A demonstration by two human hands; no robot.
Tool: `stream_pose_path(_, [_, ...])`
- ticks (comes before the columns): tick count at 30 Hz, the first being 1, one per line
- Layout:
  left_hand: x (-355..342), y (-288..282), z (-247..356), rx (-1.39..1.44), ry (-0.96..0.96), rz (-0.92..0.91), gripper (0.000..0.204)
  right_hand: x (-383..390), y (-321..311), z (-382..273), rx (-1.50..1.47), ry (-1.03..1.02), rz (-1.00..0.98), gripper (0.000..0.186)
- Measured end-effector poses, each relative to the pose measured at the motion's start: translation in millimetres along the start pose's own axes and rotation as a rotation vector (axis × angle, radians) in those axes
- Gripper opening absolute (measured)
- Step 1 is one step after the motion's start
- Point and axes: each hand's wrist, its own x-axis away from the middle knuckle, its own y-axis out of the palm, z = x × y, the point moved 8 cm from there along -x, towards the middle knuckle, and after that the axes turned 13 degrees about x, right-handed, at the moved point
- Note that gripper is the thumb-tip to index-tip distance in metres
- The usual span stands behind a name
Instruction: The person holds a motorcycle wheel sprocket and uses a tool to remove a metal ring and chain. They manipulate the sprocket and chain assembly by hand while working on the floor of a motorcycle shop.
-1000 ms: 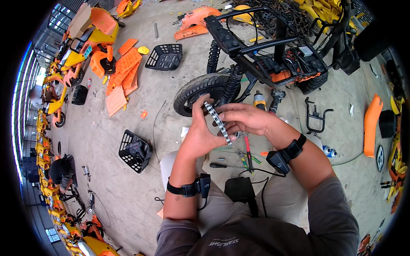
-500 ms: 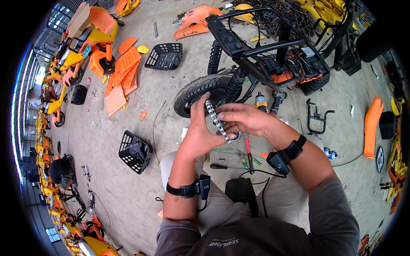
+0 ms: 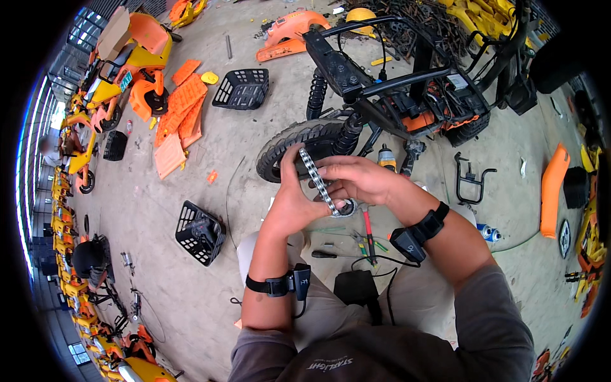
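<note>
A silver roller chain (image 3: 314, 173) runs slantwise between my hands in front of the motorbike's rear wheel (image 3: 272, 153). My left hand (image 3: 289, 207) is curved round the chain's outer side, its fingers at the upper end and the thumb at the lower. From the right, my right hand (image 3: 366, 179) has its fingertips closed on the middle and lower part of the chain. A curled stretch of chain shows under the right fingers, partly hidden by them. Both hands are raised above my lap.
Ahead stands a stripped black motorbike frame (image 3: 407, 89). On the floor lie a yellow power drill (image 3: 387, 158), a red-handled tool (image 3: 368, 226), a screwdriver (image 3: 324, 254) and pliers (image 3: 359, 244). Black baskets (image 3: 240, 89) and orange panels (image 3: 181, 114) lie to the left.
Both hands and the chain have shifted slightly left and down in view. More of the curled chain shows below the right fingers. The grip looks much the same.
</note>
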Motion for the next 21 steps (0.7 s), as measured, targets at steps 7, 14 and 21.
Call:
stream_pose_path(7, [1, 4, -5, 0.220, -0.024, 0.026, 0.130, 2, -2, -3, -0.024, -0.024, -0.043, 0.037])
stream_pose_path(14, [7, 5, 2, 0.298, -0.032, 0.028, 0.130, 7, 9, 0, -0.016, -0.014, -0.063, 0.041])
stream_pose_path(21, [16, 3, 6, 0.137, 0.024, 0.063, 0.129, 11, 9, 8, 0.018, -0.024, -0.045, 0.040])
